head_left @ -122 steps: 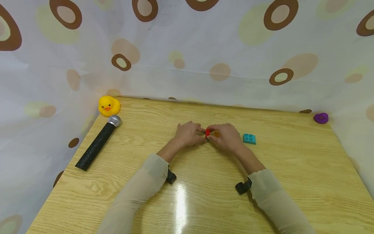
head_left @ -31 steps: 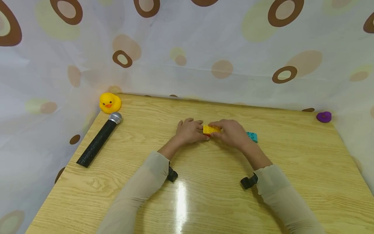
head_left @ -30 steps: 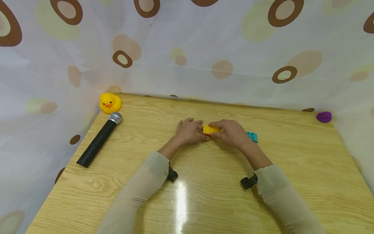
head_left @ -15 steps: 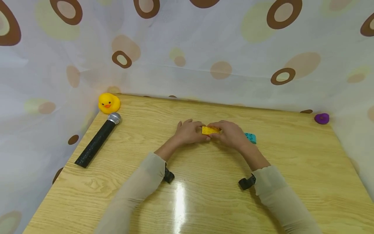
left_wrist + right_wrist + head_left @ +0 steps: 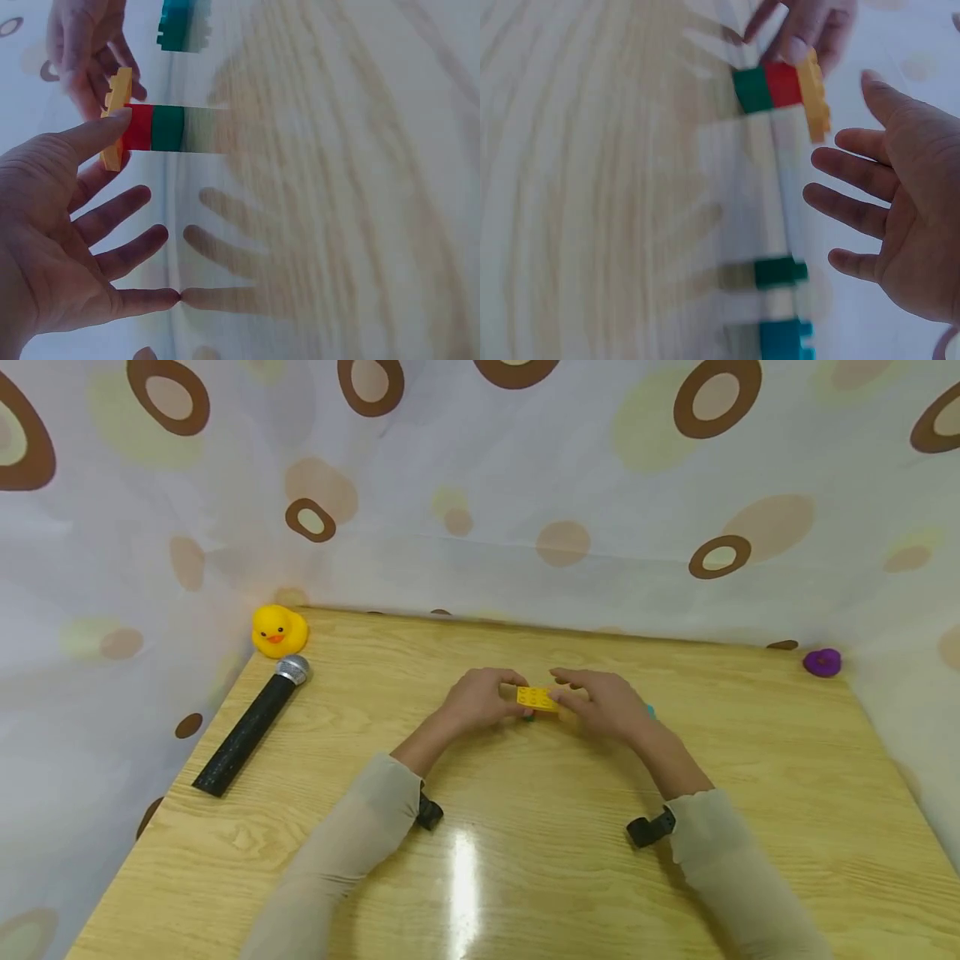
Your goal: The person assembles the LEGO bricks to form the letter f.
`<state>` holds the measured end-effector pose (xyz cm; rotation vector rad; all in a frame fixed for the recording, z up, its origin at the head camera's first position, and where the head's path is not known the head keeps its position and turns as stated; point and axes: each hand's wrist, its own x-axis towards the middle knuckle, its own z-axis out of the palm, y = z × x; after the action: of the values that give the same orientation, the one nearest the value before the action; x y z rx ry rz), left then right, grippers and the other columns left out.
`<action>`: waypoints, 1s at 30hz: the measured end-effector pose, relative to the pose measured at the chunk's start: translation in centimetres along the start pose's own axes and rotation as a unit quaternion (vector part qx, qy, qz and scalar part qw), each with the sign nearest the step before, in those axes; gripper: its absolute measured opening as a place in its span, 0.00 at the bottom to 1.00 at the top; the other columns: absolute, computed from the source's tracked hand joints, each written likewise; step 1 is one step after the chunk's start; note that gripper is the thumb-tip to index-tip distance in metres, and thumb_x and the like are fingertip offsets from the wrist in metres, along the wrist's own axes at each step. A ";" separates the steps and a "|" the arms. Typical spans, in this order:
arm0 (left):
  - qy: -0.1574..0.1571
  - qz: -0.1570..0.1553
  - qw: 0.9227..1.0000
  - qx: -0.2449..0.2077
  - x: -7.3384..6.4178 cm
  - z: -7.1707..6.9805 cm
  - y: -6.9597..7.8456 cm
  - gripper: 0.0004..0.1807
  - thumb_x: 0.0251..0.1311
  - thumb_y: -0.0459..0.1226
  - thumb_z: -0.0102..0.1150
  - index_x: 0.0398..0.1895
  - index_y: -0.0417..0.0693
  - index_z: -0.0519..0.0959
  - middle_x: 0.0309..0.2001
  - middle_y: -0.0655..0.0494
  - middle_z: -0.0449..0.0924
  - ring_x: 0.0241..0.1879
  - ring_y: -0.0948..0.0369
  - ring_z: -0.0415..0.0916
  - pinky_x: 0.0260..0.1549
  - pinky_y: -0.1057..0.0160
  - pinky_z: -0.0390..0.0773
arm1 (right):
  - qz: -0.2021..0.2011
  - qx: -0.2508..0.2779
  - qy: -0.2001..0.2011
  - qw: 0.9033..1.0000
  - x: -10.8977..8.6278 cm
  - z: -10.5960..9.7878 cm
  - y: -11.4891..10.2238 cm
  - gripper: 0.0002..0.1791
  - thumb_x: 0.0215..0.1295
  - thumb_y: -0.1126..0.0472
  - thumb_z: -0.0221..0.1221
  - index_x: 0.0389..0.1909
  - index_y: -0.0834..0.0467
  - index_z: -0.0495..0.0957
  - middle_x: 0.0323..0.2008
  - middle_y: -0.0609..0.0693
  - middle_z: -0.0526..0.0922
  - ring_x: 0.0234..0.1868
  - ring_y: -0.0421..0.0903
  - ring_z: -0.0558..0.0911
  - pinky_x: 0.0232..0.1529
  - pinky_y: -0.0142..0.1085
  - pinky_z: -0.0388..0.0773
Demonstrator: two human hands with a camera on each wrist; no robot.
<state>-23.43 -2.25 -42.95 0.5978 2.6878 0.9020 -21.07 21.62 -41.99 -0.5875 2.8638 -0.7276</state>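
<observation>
A small stack of toy building bricks stands on the table: a green brick (image 5: 168, 129) at the bottom, a red brick (image 5: 139, 126) over it, and a wide yellow brick (image 5: 534, 697) across the top. My left hand (image 5: 478, 700) pinches the stack near the top between thumb and index finger; its other fingers are spread. At the stack's right side is my right hand (image 5: 611, 703), its fingers extended and apart from the bricks in the right wrist view. Past the right hand are a loose green brick (image 5: 774, 273) and a teal brick (image 5: 781, 341), mostly hidden in the head view.
A yellow rubber duck (image 5: 279, 632) sits at the back left corner, with a black microphone (image 5: 247, 731) lying just in front of it. The purple ring-like toy (image 5: 822, 662) is at the back right corner. Patterned cloth (image 5: 480, 568) encloses the table (image 5: 540, 860).
Earlier my right hand was at the red brick; later it held the yellow brick over it. Now it has let go and drawn back rightward, while my left thumb and finger have closed on the stack.
</observation>
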 end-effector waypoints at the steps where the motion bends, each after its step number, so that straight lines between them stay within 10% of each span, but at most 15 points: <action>1: -0.002 -0.004 1.000 0.006 0.0 0.0 0.0 0.26 0.60 0.53 0.71 0.61 0.59 0.81 0.62 0.53 0.82 0.52 0.54 0.80 0.50 0.53 0.80 | 0.003 0.006 0.006 1.000 -0.3 -0.4 0.5 0.31 0.79 0.41 0.49 0.74 0.54 0.69 0.67 0.57 0.78 0.60 0.61 0.81 0.58 0.59 0.77; 13: -0.022 0.005 1.000 -0.007 0.3 0.4 0.6 0.27 0.63 0.52 0.68 0.66 0.64 0.78 0.66 0.54 0.79 0.45 0.56 0.79 0.40 0.60 0.79 | 0.020 -0.096 -0.028 0.995 -3.2 -2.7 4.2 0.30 0.70 0.52 0.64 0.68 0.61 0.74 0.65 0.64 0.78 0.64 0.67 0.76 0.63 0.62 0.72; 30: -0.027 -0.031 0.999 -0.027 0.1 0.2 0.3 0.27 0.62 0.55 0.68 0.66 0.69 0.78 0.59 0.57 0.84 0.41 0.63 0.82 0.24 0.66 0.73 | 0.021 -0.032 0.007 0.999 -2.1 -2.5 3.1 0.24 0.74 0.56 0.59 0.67 0.59 0.74 0.61 0.65 0.80 0.57 0.66 0.81 0.55 0.62 0.76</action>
<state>-23.37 -1.87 -42.96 0.5155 2.6109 0.9248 -20.72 26.02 -41.25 -0.5300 2.9129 -0.6394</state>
